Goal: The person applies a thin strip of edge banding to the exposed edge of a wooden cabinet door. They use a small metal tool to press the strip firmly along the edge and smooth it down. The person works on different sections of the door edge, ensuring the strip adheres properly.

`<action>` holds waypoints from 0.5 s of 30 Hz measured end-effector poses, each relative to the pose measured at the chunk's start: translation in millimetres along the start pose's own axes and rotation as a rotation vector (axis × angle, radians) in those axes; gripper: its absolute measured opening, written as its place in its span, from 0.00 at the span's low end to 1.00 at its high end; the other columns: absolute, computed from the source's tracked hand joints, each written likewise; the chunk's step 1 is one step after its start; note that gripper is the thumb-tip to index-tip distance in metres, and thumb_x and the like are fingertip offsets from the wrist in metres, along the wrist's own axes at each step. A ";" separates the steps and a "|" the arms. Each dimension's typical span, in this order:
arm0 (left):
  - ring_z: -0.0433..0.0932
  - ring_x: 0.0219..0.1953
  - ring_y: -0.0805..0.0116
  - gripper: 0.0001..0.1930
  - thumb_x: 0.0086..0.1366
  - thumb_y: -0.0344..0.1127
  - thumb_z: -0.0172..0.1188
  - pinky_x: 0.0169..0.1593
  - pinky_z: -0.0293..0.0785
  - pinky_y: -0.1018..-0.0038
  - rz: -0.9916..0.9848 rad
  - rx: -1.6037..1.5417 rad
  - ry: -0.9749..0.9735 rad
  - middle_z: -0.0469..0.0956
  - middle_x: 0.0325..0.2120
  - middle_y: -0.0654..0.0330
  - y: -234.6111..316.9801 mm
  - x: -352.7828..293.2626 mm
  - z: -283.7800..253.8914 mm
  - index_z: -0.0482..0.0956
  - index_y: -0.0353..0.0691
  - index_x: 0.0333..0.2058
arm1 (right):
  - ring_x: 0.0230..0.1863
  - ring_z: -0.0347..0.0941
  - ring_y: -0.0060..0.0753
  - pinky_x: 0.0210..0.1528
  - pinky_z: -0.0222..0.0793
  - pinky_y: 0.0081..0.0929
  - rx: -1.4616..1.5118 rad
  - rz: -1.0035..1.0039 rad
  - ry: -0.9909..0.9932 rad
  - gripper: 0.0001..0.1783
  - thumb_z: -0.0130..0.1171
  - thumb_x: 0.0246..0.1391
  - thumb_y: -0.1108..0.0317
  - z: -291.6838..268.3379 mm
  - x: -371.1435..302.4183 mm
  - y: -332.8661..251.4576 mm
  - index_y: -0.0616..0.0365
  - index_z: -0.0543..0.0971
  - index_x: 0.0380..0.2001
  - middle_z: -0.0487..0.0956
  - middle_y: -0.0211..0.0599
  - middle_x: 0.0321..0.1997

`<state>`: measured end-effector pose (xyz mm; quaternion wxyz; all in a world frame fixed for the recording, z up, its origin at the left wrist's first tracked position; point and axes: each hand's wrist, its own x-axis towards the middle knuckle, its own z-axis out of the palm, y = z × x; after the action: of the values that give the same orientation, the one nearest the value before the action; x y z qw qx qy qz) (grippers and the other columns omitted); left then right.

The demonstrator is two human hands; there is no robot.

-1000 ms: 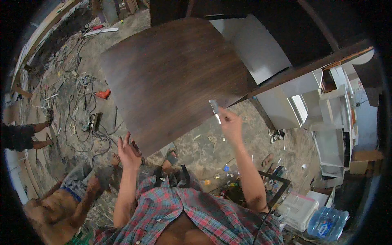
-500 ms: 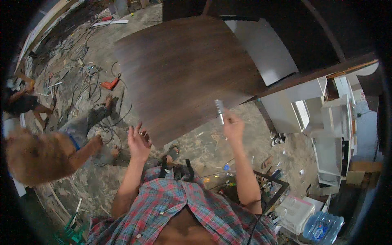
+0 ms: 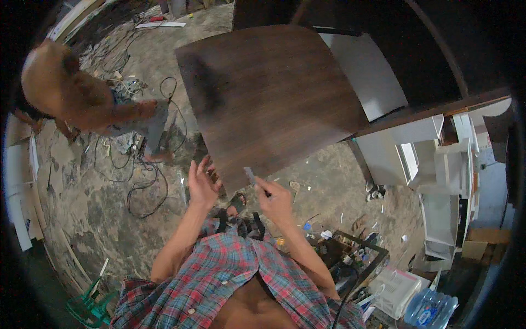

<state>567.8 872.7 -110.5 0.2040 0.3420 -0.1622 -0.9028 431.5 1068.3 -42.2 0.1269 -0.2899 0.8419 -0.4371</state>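
A dark brown wood-grain panel [image 3: 274, 93] spreads out in front of me, its near corner pointing toward my body. My left hand [image 3: 203, 185] is beside that corner, palm turned inward, fingers apart and bent near the panel's left edge; whether they touch it I cannot tell. Over the near edge, my right hand [image 3: 275, 202] pinches a narrow grey-silver strip-like tool [image 3: 250, 175] that points up and left. Its exact kind is unclear, and the fingers hide its lower end.
At the left a person [image 3: 82, 90] bends over, smeared by motion, near cables [image 3: 145, 192] on the littered concrete floor. White cabinet parts [image 3: 383, 156] stand at the right. A blue water bottle [image 3: 430, 308] and a dark metal frame [image 3: 378, 257] are at the lower right.
My right hand has moved left and nearer with the tool, toward the panel's near corner. My left hand shifted slightly right. The person at the left has moved farther away; the orange drill is out of sight.
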 end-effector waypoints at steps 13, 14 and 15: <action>0.67 0.37 0.71 0.33 0.62 0.67 0.53 0.36 0.63 0.72 -0.029 0.118 0.081 0.68 0.38 0.67 1.0 -4.0 21.8 0.67 0.48 0.55 | 0.39 0.78 0.26 0.43 0.73 0.29 0.412 0.211 0.650 0.17 0.59 0.59 0.74 -41.9 19.0 67.9 0.64 0.80 0.51 0.84 0.37 0.40; 0.67 0.37 0.71 0.32 0.62 0.67 0.54 0.36 0.63 0.72 -0.036 0.145 0.101 0.68 0.39 0.66 1.3 -2.7 21.4 0.67 0.48 0.54 | 0.41 0.77 0.26 0.44 0.72 0.29 0.454 0.231 0.746 0.18 0.60 0.59 0.73 -59.5 32.1 85.7 0.65 0.79 0.52 0.84 0.37 0.41; 0.68 0.39 0.69 0.31 0.62 0.66 0.54 0.38 0.64 0.71 -0.059 0.132 0.053 0.69 0.40 0.65 1.4 0.6 11.8 0.67 0.48 0.52 | 0.41 0.78 0.27 0.45 0.72 0.28 0.385 0.175 0.787 0.18 0.60 0.59 0.72 -65.3 42.5 103.1 0.64 0.78 0.53 0.84 0.38 0.40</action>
<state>559.7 873.0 -101.8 0.1584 0.3831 -0.2057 -0.8865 328.2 1132.5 -85.7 -0.1149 -0.0003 0.7508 -0.6504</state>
